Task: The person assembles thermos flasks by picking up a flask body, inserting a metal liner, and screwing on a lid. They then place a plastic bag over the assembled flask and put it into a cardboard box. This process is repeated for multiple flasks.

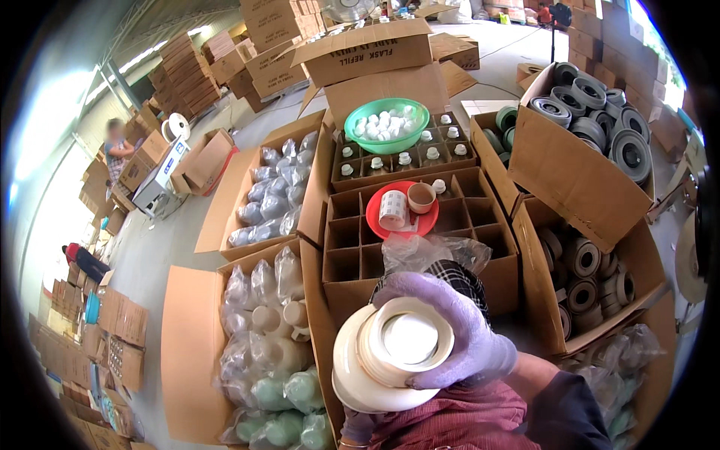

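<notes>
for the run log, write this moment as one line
right hand grips cream flask body | left hand below, mostly hidden | divided carton ahead

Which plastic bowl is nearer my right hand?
The red bowl, holding a patterned roll; the green bowl of white pieces is farther from your right hand.

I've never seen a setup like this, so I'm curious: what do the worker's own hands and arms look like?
These are a person's hands. The right hand wears a pale purple glove ending near the wrist; beyond it come a bare stretch of forearm and a dark sleeve. The left hand is mostly hidden, but seems gloved in duller purple.
</notes>
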A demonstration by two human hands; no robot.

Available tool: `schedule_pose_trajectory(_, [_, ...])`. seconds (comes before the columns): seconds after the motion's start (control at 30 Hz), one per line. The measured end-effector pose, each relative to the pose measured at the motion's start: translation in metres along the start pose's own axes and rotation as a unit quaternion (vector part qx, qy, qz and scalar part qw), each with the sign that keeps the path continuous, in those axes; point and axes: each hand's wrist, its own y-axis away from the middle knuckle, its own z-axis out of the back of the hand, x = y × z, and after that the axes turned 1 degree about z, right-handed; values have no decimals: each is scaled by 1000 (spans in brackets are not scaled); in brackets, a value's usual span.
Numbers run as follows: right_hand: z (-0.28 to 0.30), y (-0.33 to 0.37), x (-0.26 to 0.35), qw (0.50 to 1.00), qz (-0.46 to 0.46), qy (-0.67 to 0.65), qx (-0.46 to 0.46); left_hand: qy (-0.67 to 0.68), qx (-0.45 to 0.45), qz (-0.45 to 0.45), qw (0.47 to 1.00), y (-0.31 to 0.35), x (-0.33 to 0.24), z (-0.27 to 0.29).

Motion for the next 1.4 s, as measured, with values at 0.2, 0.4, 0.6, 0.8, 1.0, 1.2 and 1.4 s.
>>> schedule_pose_trajectory(0.2, [-8, 5, 5, 995, -35, 25, -92, -5, 13, -7, 1000, -15, 1, -17])
schedule_pose_trajectory(0.4, [-8, 3, 0, 994, 18, 90, -64, -48, 30, -8, 998, -19, -24, -29])
schedule_pose_trajectory(0.6, [11, 47, -44, 987, 101, -51, -118, -418, 195, -75, 884, -35, -164, -108])
schedule_pose_trajectory(0.8, [-12, 133, -50, 942, -267, 184, -84, -721, 314, -189, 587, -56, -259, -214])
schedule_pose_trajectory(1.0, [30, 175, -50, 870, -336, 349, 91, -768, 411, -235, 432, -62, -179, -247])
schedule_pose_trajectory(1.2, [215, 231, -81, 726, -455, 410, -314, -763, 374, -149, 505, -85, -153, -218])
schedule_pose_trajectory(1.4, [293, 450, -214, 569, -734, 320, -187, -722, 364, -175, 562, -92, -146, -219])
